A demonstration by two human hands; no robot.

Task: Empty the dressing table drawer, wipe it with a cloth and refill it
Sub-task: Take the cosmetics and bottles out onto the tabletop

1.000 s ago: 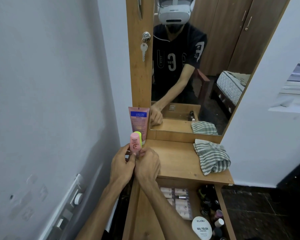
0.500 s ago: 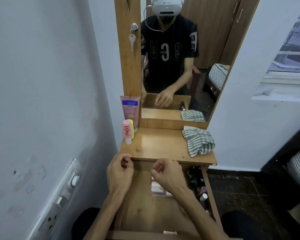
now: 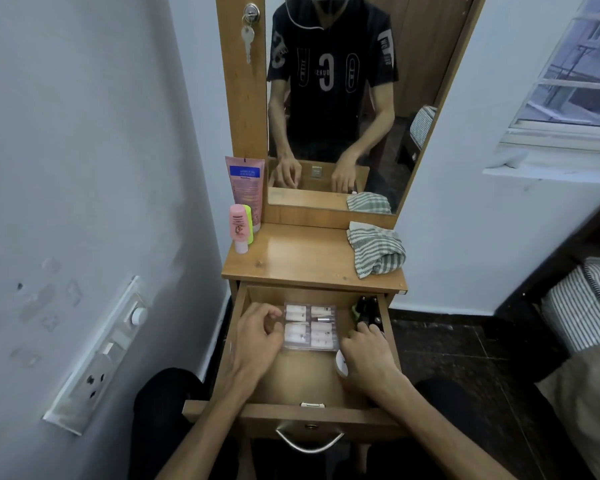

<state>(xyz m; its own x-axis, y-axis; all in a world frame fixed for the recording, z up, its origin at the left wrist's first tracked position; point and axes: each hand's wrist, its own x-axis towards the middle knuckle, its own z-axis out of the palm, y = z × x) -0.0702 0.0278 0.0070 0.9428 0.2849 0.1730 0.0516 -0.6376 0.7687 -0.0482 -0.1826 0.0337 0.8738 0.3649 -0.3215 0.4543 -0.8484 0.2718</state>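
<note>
Mirrored shirt point(image 3: 329, 74) shows large letters "G" and "O".

I see a glossy varnished wooden bench point(image 3: 302, 258), a striped woven cloth point(image 3: 374, 249), a clear plastic tray point(image 3: 310, 327), and a curved metal drawer handle point(image 3: 309, 441).

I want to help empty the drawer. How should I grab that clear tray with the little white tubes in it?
Probably by its two long side edges, coming straight down from above. The clear tray lies flat on the drawer floor, so only its rim can be pinched. The left hand is already at its left edge; the right hand is near its right edge. Keep it level, since the tubes may slide out.
</note>
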